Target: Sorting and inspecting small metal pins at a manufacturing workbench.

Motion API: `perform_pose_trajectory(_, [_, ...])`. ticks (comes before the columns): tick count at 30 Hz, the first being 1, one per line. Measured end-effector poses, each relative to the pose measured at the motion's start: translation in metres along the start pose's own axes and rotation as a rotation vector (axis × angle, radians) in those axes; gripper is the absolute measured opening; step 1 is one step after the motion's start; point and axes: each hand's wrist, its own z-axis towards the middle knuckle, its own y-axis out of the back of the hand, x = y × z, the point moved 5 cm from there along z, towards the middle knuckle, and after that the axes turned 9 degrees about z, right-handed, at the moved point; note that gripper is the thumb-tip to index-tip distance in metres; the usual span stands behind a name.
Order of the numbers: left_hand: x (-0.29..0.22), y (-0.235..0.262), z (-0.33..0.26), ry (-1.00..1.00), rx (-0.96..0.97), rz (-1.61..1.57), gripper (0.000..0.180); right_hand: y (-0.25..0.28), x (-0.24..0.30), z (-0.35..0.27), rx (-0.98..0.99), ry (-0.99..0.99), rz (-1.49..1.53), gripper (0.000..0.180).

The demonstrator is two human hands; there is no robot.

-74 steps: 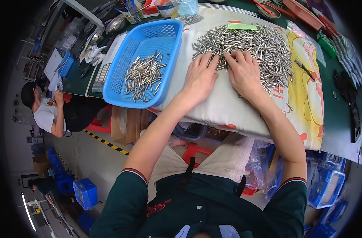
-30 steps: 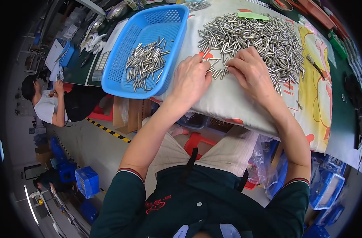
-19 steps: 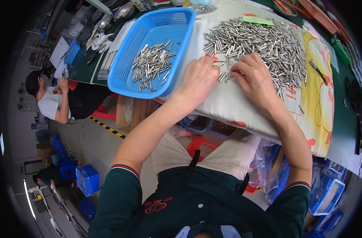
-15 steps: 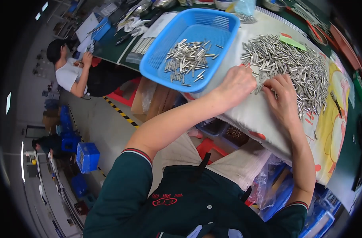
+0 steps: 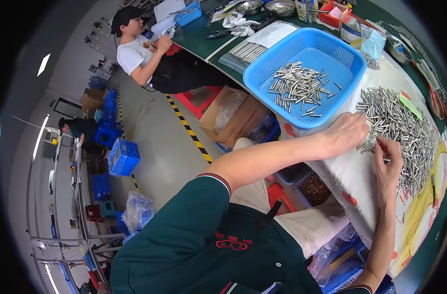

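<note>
Our left hand [image 5: 348, 133] lies palm down at the near edge of the heap of small metal pins [image 5: 399, 125], fingers together and curled onto a few pins; whether any are actually pinched we cannot tell. Our right hand [image 5: 389, 164] rests just beside it on the right, fingers bent loosely against the same edge, seemingly raking pins out of the pile rather than gripping one. The heap is spread flat on a white cloth [image 5: 355, 171] that covers the table, which likely keeps the round pins from rolling off. Just left of the heap and farther away sits a blue plastic basket [image 5: 351, 73], touching the cloth, with a smaller batch of pins [image 5: 296, 89] lying loose inside, close enough for a short reach. Far left, another person [image 5: 150, 54] sits at the green bench [image 5: 209, 34].
</note>
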Motion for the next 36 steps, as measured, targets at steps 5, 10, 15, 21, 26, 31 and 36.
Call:
perform_pose_trajectory(5, [-0.006, 0.0, 0.004, 0.273, -0.205, -0.633, 0.01, -0.002, -0.022, -0.007, -0.074, -0.214, 0.334, 0.014])
perform_pose_trajectory(10, [-0.007, -0.016, 0.013, 0.346, -0.124, -0.79, 0.01, 0.006, -0.019, -0.008, -0.136, -0.201, 0.316, 0.017])
perform_pose_trajectory(15, [-0.002, -0.026, 0.03, 0.35, -0.037, -1.032, 0.014, 0.019, -0.014, 0.004, -0.226, -0.079, 0.153, 0.01])
perform_pose_trajectory(21, [-0.003, -0.036, 0.034, 0.442, 0.013, -1.264, 0.012, 0.023, -0.012, 0.008, -0.295, -0.034, 0.111, 0.006])
perform_pose_trajectory(26, [-0.016, -0.045, 0.017, 0.545, 0.092, -1.416, 0.015, 0.026, 0.008, 0.002, -0.272, 0.037, 0.01, 0.009])
perform_pose_trajectory(31, [-0.019, -0.048, 0.011, 0.558, 0.127, -1.453, 0.017, 0.026, 0.016, -0.003, -0.269, 0.099, -0.038, 0.011])
perform_pose_trajectory(36, [-0.018, -0.042, 0.015, 0.549, 0.255, -1.462, 0.019, 0.028, 0.01, -0.001, -0.26, 0.071, -0.026, 0.009])
